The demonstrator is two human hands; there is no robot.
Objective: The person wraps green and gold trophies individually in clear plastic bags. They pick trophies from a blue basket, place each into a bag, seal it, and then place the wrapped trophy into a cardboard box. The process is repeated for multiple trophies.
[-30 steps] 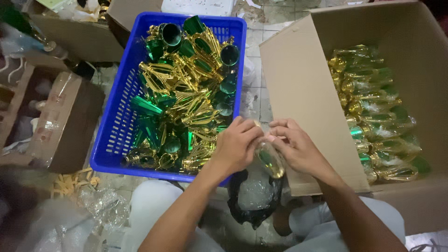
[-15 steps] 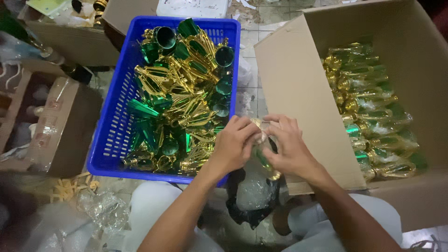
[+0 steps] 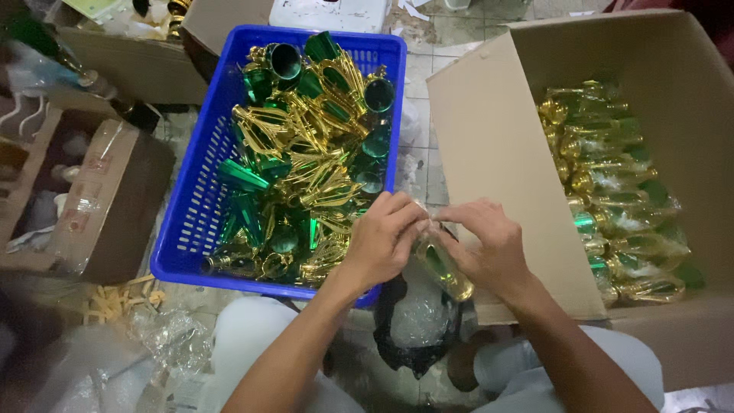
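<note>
Crowding a tiled floor [image 3: 447, 30]: crate [image 3: 183, 229], cardboard box [image 3: 497, 153].

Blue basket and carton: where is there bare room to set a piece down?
Bare mesh runs down the blue basket's left side, beside the heaped green and gold pieces. The carton is filled with bagged pieces. Tiles between them are cramped. Both hands, left and right, hold a wrapped piece.

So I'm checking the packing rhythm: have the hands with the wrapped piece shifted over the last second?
Barely. Both hands, left hand and right hand, stay by the blue basket corner.
</note>
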